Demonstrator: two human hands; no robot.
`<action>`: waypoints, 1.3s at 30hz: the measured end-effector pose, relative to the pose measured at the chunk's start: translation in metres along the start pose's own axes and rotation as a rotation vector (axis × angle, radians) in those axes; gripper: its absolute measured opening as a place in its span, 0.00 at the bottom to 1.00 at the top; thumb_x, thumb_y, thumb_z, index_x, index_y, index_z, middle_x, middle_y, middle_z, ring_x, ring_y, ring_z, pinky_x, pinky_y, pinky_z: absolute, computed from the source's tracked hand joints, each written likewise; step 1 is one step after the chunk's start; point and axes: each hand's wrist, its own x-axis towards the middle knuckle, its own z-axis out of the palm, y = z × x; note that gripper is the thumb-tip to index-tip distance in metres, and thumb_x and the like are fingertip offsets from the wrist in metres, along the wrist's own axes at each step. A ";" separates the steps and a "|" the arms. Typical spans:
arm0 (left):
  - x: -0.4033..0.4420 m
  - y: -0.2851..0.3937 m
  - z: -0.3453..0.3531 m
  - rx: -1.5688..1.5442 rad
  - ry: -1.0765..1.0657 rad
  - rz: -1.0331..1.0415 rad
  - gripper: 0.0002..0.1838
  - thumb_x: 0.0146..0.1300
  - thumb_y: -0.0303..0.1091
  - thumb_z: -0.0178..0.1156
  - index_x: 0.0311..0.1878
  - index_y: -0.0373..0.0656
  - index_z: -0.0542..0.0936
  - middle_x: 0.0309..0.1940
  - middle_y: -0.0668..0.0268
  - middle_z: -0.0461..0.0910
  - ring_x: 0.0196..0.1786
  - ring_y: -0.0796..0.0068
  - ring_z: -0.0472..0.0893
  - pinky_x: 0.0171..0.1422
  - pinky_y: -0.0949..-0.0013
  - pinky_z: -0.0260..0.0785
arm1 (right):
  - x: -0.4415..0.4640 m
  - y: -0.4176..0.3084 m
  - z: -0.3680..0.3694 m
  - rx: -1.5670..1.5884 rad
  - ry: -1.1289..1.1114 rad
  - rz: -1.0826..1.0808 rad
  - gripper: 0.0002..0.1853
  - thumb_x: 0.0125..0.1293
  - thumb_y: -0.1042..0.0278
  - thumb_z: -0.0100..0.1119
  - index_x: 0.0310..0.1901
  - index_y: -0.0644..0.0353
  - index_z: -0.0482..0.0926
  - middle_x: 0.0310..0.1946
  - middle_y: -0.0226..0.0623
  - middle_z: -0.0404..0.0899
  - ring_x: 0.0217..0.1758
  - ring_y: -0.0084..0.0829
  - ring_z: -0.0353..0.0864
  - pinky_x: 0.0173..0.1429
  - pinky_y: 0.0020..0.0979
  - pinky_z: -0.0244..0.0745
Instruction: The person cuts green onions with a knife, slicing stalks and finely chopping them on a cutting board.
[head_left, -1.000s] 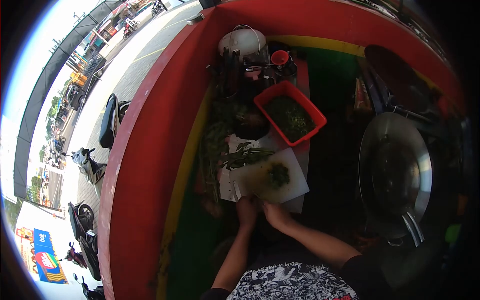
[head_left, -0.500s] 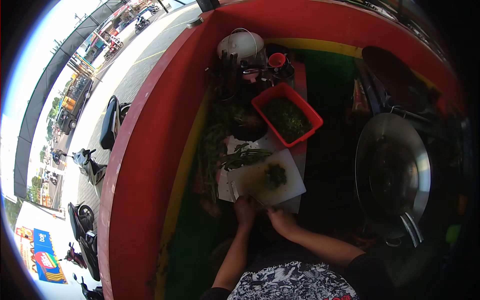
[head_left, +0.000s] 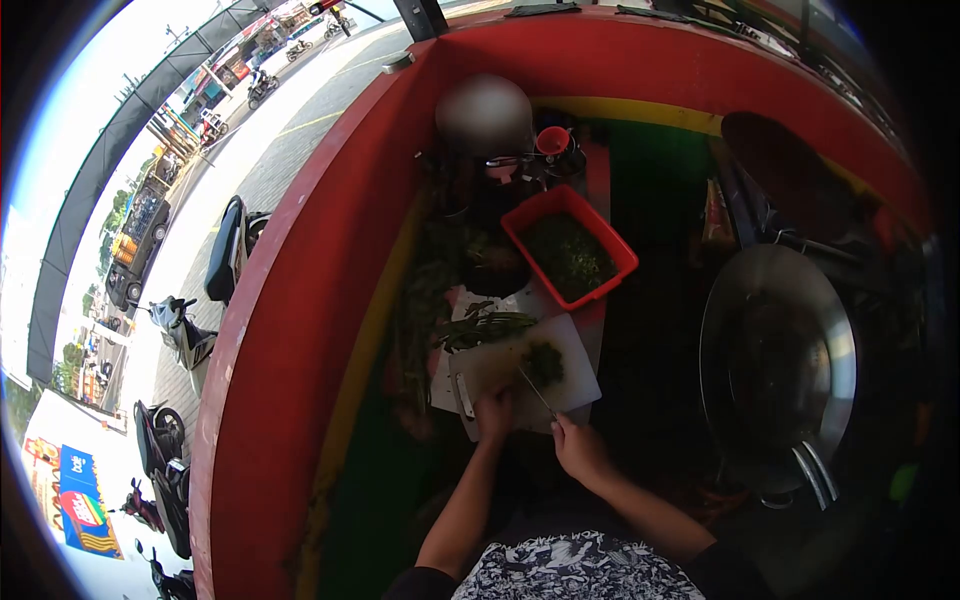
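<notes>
A white cutting board (head_left: 580, 372) lies in front of me, with a small heap of chopped greens (head_left: 543, 364) on it. My right hand (head_left: 580, 448) is closed round the handle of a knife (head_left: 537, 390), whose blade points up and left over the board beside the heap. My left hand (head_left: 493, 412) rests at the board's lower left edge, fingers curled; whatever it may hold is too small and dark to tell. Long leafy greens (head_left: 487, 329) lie just beyond the board. Behind them a red tub (head_left: 625, 262) holds cut greens.
A large metal wok (head_left: 778, 345) stands at the right. A red funnel (head_left: 552, 141), dark containers and a rounded pale vessel (head_left: 485, 115) are at the back. A red wall (head_left: 300, 330) curves along the left, with parked motorcycles (head_left: 182, 335) outside.
My right hand has moved a little right and the knife has swung up over the board. My left hand has shifted slightly onto the board's edge. The whole view has tilted slightly.
</notes>
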 end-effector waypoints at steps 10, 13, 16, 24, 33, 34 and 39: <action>-0.018 0.077 -0.037 0.486 -0.589 0.766 0.39 0.67 0.29 0.58 0.83 0.51 0.69 0.84 0.64 0.69 0.88 0.57 0.62 0.90 0.44 0.55 | 0.010 -0.001 -0.034 -0.322 0.044 -0.120 0.19 0.72 0.57 0.69 0.61 0.54 0.87 0.39 0.42 0.92 0.39 0.48 0.93 0.42 0.48 0.87; -0.001 0.066 -0.045 0.555 -0.578 0.860 0.39 0.68 0.30 0.58 0.84 0.52 0.68 0.85 0.66 0.66 0.88 0.58 0.62 0.90 0.44 0.55 | 0.010 -0.001 -0.047 -0.332 0.034 -0.129 0.21 0.71 0.55 0.71 0.60 0.55 0.87 0.39 0.41 0.91 0.39 0.47 0.93 0.43 0.47 0.87; 0.016 0.048 -0.047 0.548 -0.573 0.852 0.39 0.69 0.31 0.57 0.85 0.52 0.66 0.85 0.67 0.66 0.88 0.59 0.61 0.91 0.45 0.54 | 0.006 -0.006 -0.063 -0.349 -0.010 -0.112 0.20 0.71 0.55 0.71 0.57 0.58 0.86 0.39 0.41 0.91 0.41 0.46 0.93 0.44 0.47 0.87; 0.068 0.006 -0.046 0.657 -0.526 0.874 0.42 0.63 0.31 0.65 0.83 0.53 0.70 0.86 0.64 0.65 0.88 0.55 0.62 0.90 0.43 0.55 | -0.008 -0.015 -0.086 -0.432 0.003 -0.051 0.20 0.70 0.54 0.73 0.57 0.58 0.87 0.38 0.40 0.91 0.39 0.45 0.93 0.42 0.46 0.87; 0.123 0.021 -0.028 0.389 -0.576 0.579 0.16 0.67 0.35 0.63 0.54 0.51 0.92 0.58 0.58 0.89 0.62 0.53 0.86 0.70 0.54 0.78 | -0.027 -0.034 -0.083 -0.406 0.029 0.071 0.21 0.69 0.53 0.74 0.58 0.55 0.88 0.37 0.40 0.91 0.39 0.45 0.93 0.42 0.46 0.87; 0.126 0.025 -0.024 0.335 -0.506 0.588 0.15 0.65 0.35 0.64 0.51 0.49 0.93 0.52 0.58 0.91 0.56 0.52 0.88 0.66 0.54 0.80 | -0.028 -0.036 -0.081 -0.390 0.028 0.089 0.21 0.69 0.52 0.73 0.58 0.55 0.88 0.38 0.40 0.91 0.39 0.45 0.93 0.43 0.46 0.87; 0.180 0.014 0.013 0.212 -0.498 0.720 0.16 0.64 0.31 0.62 0.52 0.48 0.92 0.51 0.57 0.90 0.57 0.52 0.88 0.65 0.53 0.81 | -0.031 -0.048 -0.073 -0.368 0.002 0.144 0.22 0.70 0.52 0.73 0.59 0.55 0.88 0.38 0.41 0.91 0.40 0.45 0.93 0.43 0.46 0.87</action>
